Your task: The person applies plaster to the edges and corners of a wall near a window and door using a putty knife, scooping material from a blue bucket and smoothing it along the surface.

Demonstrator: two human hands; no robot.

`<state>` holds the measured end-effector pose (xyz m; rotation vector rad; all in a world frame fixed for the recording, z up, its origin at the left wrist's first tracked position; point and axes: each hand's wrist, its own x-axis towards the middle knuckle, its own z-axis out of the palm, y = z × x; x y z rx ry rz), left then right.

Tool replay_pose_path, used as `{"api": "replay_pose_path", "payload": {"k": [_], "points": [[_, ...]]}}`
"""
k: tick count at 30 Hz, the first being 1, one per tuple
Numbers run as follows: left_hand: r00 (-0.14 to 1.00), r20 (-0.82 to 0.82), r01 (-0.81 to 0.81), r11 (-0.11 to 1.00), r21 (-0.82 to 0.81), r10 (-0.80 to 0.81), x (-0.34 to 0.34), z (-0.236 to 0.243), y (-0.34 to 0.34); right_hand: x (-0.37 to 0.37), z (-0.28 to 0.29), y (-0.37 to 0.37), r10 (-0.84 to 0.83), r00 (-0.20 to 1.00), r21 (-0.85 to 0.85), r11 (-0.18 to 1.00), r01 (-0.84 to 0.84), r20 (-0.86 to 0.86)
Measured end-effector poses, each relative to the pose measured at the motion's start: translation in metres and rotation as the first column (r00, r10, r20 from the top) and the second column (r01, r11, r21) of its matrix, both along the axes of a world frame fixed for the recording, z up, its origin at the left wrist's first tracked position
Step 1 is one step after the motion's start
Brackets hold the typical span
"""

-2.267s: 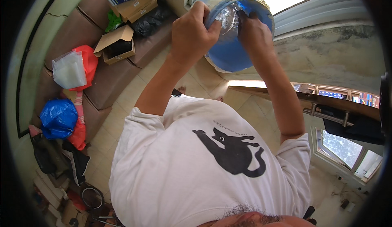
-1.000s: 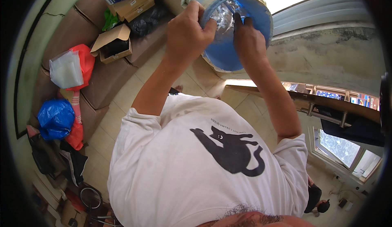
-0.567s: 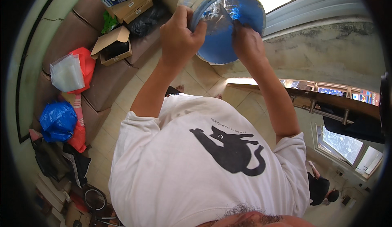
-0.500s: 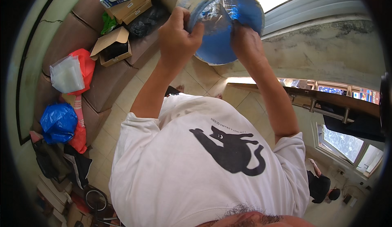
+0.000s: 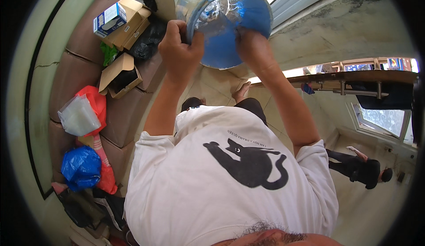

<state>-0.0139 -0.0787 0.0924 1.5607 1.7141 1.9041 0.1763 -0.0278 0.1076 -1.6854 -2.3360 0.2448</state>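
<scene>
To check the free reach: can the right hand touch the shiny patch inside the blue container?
Probably yes: the left hand holds the blue container, the right hand is at its open mouth, and nothing visible blocks the way to the shiny patch.

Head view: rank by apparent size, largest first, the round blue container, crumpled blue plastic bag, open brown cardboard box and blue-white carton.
Round blue container
Blue plastic bag, brown cardboard box: too alike to rank
Blue-white carton
</scene>
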Motion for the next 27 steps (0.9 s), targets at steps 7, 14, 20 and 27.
{"api": "replay_pose_path", "payload": {"k": [7,14,20,27], "points": [[0.996,0.089,0.028,0.999,0.019,-0.029,-0.017,0.0,-0.006,-0.026,0.01,-0.023,0.062,0.984,0.034,0.997,-0.068,0.168],[0.99,0.132,0.054,0.998,0.02,-0.056,-0.039,-0.002,-0.015,-0.033,0.013,-0.029,0.117,0.975,0.093,0.986,-0.136,0.186],[0.99,0.132,0.036,0.999,0.019,-0.038,-0.045,-0.004,-0.023,-0.041,0.011,-0.026,0.211,0.951,0.115,0.964,-0.241,0.226],[0.989,0.136,0.054,0.998,0.013,-0.055,-0.052,-0.013,-0.018,-0.049,0.014,-0.011,0.203,0.97,-0.059,0.979,-0.197,0.131]]}}
